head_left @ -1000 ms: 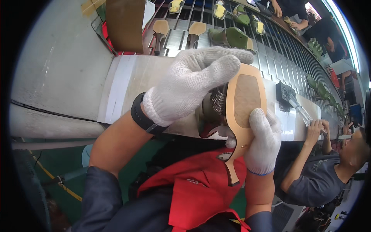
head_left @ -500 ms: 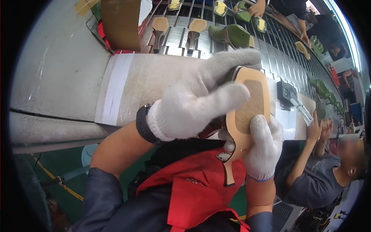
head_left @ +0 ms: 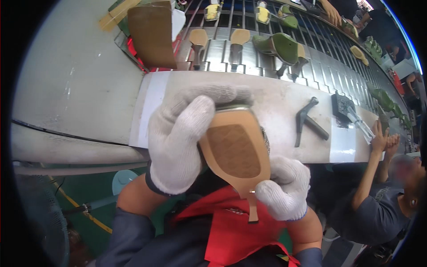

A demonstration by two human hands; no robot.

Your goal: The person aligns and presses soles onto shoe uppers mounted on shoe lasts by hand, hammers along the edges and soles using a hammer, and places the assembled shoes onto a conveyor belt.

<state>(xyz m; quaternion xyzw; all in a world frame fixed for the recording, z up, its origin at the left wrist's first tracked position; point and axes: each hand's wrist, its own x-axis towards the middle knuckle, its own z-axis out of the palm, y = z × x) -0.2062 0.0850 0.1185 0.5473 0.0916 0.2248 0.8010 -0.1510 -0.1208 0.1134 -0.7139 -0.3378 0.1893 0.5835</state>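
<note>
A high-heeled shoe is held sole up over the front of the bench, its square toe pointing away and its slim heel toward my red apron. The tan sole has a darker, textured panel in the middle. My left hand, in a white knit glove, grips the toe end, thumb along the sole's edge and fingers over the toe. My right hand, also gloved, is closed on the narrow waist near the heel, its thumb beside a small shiny spot. The shoe's upper is mostly hidden beneath the sole.
On the pale bench lie a hammer and a black block with brushes. Behind runs a slatted metal conveyor carrying soles with heels and green shoe lasts. A co-worker sits at the right.
Both hands have brought the shoe left and turned its sole more squarely toward me. My left hand has moved from reaching across it to gripping the toe. The hammer is now uncovered.
</note>
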